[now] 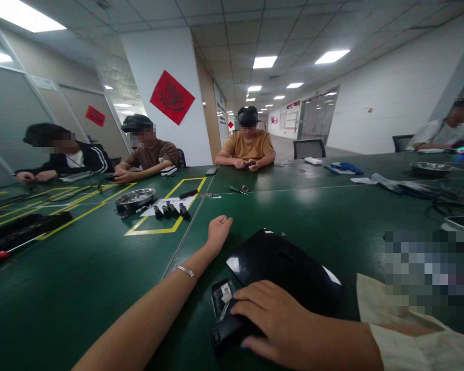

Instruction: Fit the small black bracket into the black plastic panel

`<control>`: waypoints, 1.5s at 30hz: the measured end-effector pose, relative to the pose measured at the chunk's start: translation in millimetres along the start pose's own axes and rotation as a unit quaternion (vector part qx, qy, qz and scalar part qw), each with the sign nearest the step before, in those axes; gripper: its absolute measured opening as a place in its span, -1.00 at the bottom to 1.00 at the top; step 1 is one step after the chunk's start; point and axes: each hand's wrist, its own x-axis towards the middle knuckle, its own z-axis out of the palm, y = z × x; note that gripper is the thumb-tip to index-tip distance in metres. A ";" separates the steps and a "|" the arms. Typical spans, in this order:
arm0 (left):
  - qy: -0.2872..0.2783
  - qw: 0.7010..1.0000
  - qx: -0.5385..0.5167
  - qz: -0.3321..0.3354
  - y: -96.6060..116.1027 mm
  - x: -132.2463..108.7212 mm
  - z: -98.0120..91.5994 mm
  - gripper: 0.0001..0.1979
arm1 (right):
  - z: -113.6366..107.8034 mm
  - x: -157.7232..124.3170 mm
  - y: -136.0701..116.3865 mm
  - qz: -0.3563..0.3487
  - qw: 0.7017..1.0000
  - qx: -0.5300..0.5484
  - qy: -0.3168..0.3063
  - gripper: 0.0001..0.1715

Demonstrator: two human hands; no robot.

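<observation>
My left hand [219, 233] is closed above the green table, thumb against the curled fingers; whatever it holds, if anything, is hidden. A silver bracelet [186, 271] circles that wrist. To its right lies a glossy black curved panel [290, 268], with a tiny metal piece [283, 235] at its far edge. My right hand [268, 317] reaches over the panel's near left side, its fingers and thumb around a black part [229, 332]. Just beyond that part is a small clear packet or case [222, 299], partly beside my fingertips.
Several black cylindrical pieces [172, 211] stand on white paper near a metal bowl [135, 198]. Pliers [237, 190] lie mid-table. A person [248, 144] sits opposite; others sit left and right. Black parts with a red-handled tool [2, 255] are far left, cloth at right.
</observation>
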 end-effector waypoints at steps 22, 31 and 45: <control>-0.004 1.000 0.024 -0.006 2.6 0.3 -0.3 -0.64 | -101.3 3.1 45.3 0.296 0.950 0.058 0.084 -0.46; -0.009 1.000 0.023 0.003 1.8 0.9 0.5 -0.65 | -101.5 3.7 50.6 0.281 0.958 0.011 0.059 -0.42; -0.012 1.000 0.027 -0.002 4.1 -0.6 0.4 -0.64 | -108.6 3.3 51.6 0.347 0.925 -0.129 0.087 -0.46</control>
